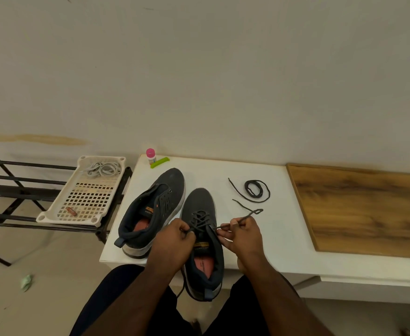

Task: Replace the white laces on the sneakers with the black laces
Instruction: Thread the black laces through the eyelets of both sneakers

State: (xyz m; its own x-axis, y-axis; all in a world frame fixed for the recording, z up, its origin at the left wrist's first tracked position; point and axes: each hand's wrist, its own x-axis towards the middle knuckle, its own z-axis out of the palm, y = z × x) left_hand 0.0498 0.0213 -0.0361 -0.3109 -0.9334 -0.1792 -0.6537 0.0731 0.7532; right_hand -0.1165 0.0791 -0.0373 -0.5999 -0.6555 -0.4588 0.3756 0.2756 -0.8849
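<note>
Grip: your left hand [174, 235] pinches one end of the black lace [200, 220]; your right hand [241, 232] pinches the other run, its tail trailing onto the white table [284, 226].
Location: lace partly threaded through the near sneaker [200, 238]; far sneaker [153, 207] unlaced; spare black lace [257, 187] coiled nearby.
Handling: judged light, limp, slightly slick; hold close behind the stiff tip.
Removed: white laces [102, 169] in the tray [87, 197].
Surface: smooth tabletop, wooden board [369, 209] to your right.
Room: plain wall, metal rack [17, 185].

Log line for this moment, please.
left hand, right hand: pinching black lace | right sneaker: partly laced | left sneaker: unlaced | spare lace: table
</note>
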